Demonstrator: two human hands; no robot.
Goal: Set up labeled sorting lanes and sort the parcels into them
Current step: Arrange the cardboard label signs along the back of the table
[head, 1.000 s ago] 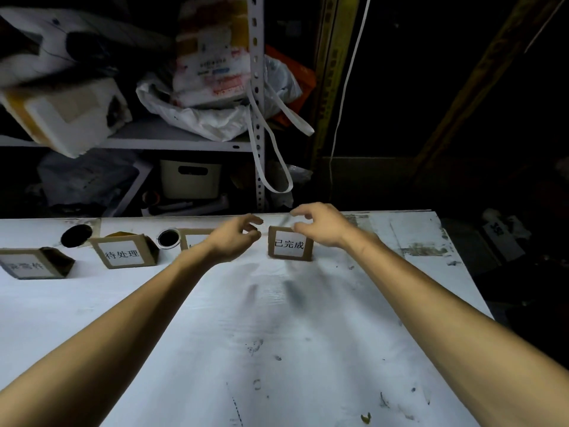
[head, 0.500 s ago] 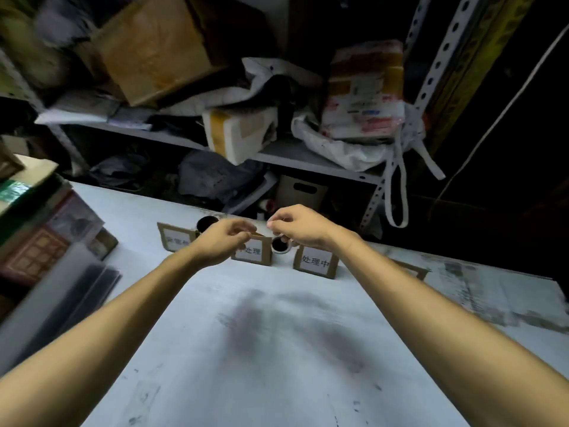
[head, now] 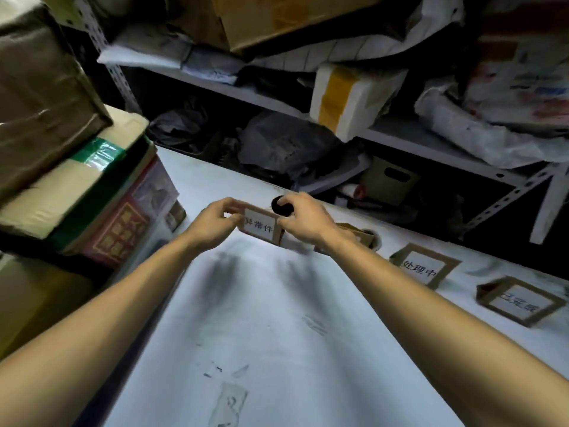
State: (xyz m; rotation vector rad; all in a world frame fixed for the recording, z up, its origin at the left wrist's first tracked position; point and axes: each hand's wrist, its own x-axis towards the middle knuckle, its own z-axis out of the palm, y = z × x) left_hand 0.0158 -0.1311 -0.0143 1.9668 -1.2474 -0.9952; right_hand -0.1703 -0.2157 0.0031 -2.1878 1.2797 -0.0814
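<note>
tabletop (head: 277, 349) white, smudged with grey. beyond, near the far edge, label card (head: 260, 227) pinched on either side by left hand (head: 212, 224) and right hand (head: 303, 220). rightward, more label cards (head: 423, 268). leftward, stacked boxes (head: 77, 180). behind, shelf (head: 397, 134) crammed with parcels (head: 354, 97).

A smudged white table (head: 277, 334) is being dimly lit, while the grey metal shelving (head: 409, 137) behind is being left in shadow.
</note>
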